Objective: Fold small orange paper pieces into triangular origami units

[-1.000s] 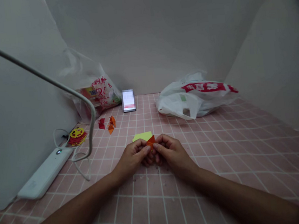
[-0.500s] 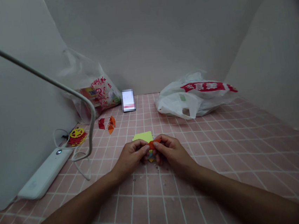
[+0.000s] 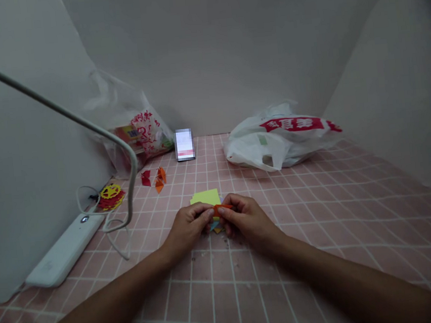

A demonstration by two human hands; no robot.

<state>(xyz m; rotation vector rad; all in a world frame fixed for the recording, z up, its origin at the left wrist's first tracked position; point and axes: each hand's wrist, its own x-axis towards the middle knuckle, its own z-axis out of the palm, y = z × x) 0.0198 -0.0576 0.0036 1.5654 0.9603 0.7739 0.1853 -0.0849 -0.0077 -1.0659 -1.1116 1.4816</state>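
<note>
A small folded piece of orange paper [image 3: 220, 209] is pinched between my two hands at the middle of the table. My left hand [image 3: 194, 223] grips its left end with thumb and fingers closed. On the right end, my right hand [image 3: 244, 217] is closed too, thumb on top. Beneath and just beyond the hands lies a stack of coloured paper sheets [image 3: 205, 197], yellow-green on top, with blue and yellow corners showing below. My fingers hide part of the stack and much of the orange piece.
Small folded orange papers [image 3: 160, 179] and a dark red one [image 3: 146, 178] lie at the back left. Yellow and red cut-out shapes [image 3: 111, 193], a white power strip [image 3: 66, 252] and a grey cable [image 3: 129, 154] are left. Behind stand a phone [image 3: 184, 144] and two plastic bags [image 3: 147, 132] [image 3: 282, 137].
The orange paper has tilted and now looks flatter and longer between my fingers. Both hands have shifted only slightly and still hold it.
</note>
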